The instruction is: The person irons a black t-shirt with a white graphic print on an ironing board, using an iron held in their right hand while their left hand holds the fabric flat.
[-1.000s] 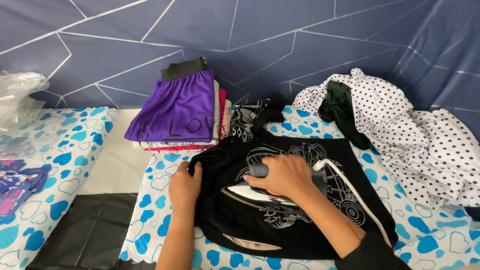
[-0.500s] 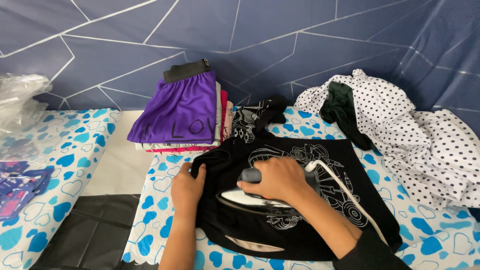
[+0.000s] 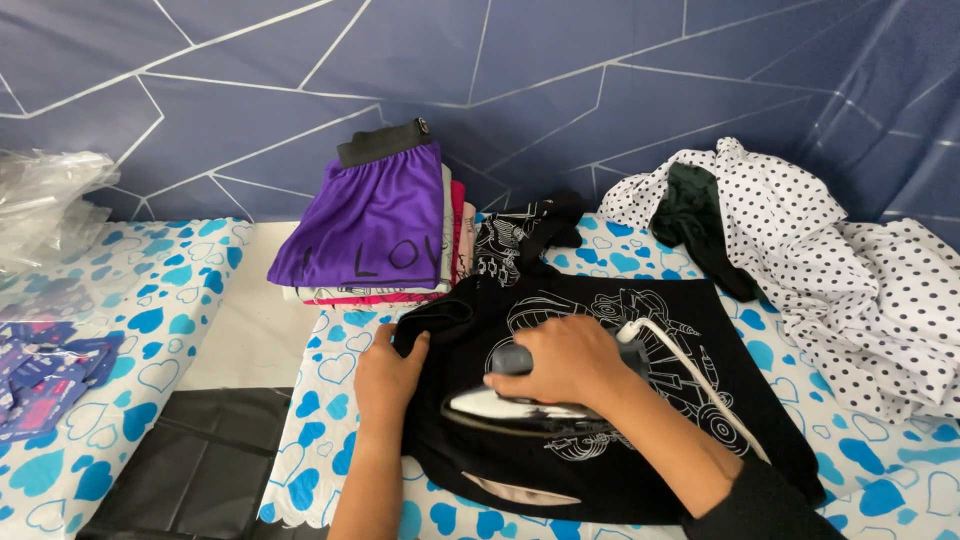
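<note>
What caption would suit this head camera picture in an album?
Right hand presses an iron on a black printed shirt; left hand holds its edge.

Black shirt with white print, purple shorts, white black-dotted cloth
</note>
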